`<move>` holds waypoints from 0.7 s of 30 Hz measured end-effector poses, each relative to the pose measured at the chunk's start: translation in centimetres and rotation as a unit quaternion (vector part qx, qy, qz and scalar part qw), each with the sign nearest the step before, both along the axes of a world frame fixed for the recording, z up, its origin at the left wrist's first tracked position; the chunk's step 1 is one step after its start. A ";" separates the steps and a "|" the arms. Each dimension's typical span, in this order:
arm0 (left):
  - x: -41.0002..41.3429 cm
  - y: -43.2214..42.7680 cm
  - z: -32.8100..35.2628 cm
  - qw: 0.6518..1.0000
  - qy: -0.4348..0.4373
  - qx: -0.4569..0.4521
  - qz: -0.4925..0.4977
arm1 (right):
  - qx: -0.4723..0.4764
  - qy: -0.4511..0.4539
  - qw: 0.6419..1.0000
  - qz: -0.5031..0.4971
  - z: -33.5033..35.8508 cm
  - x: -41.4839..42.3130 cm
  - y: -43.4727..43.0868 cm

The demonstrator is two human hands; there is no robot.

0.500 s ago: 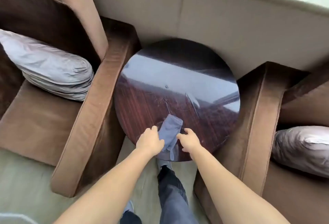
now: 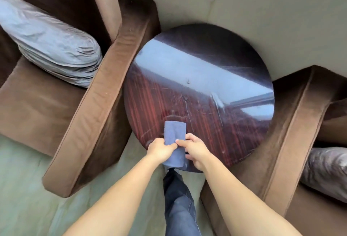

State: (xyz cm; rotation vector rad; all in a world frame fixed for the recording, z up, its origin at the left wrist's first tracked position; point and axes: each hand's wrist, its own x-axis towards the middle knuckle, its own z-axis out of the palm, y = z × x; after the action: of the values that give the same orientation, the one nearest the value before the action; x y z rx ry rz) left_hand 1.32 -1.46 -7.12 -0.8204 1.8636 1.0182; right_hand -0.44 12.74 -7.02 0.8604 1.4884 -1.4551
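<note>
Okay, left first: brown armchair [image 2: 97, 108] with a grey cushion [image 2: 52, 48] lying on its seat against the backrest. Its armrest runs just beside the round dark surface [image 2: 206, 78], which is glossy, streaked and scratched. Pale green floor [image 2: 24, 188] below.

Left hand [image 2: 159, 149] is at the near rim of the surface, fingers [image 2: 170, 146] curled and pinching the left edge of the blue cloth [image 2: 174, 132]. The cloth is folded into a narrow strip. Its far end lies flat on the surface and its near end hangs over the rim between the two hands.

Right hand [image 2: 195, 151] is just beside it, thumb and forefinger pinching the cloth's right edge, other fingers bent over the surface. The two hands nearly touch across the cloth.

A leg [image 2: 178, 204] in dark jeans shows below the rim, between the forearms.

On the right is a second brown armchair [image 2: 293, 132], armrest close to the surface, with a grey cushion [image 2: 326, 172] on its seat. A beige wall [image 2: 244, 10] is behind.
</note>
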 end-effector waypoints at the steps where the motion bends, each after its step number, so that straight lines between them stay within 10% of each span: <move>1: 0.4 -0.7 0.7 0.999 0.009 0.023 0.048 | -0.019 -0.002 1.000 -0.001 0.8 0.0 -0.5; 6: 3.5 -5.7 6.0 0.957 0.054 0.130 0.255 | -0.082 0.016 0.996 0.011 5.6 1.6 -5.2; 21: 32.9 -32.0 24.7 0.841 0.217 0.250 0.427 | -0.235 0.113 0.922 0.286 24.4 21.6 -34.0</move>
State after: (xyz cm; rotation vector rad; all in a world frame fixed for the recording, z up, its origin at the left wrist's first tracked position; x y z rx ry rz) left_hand 34.19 -33.44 17.60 -1.1823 1.4059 2.2988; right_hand 21.19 -21.29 17.39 -0.0470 1.3113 -1.3902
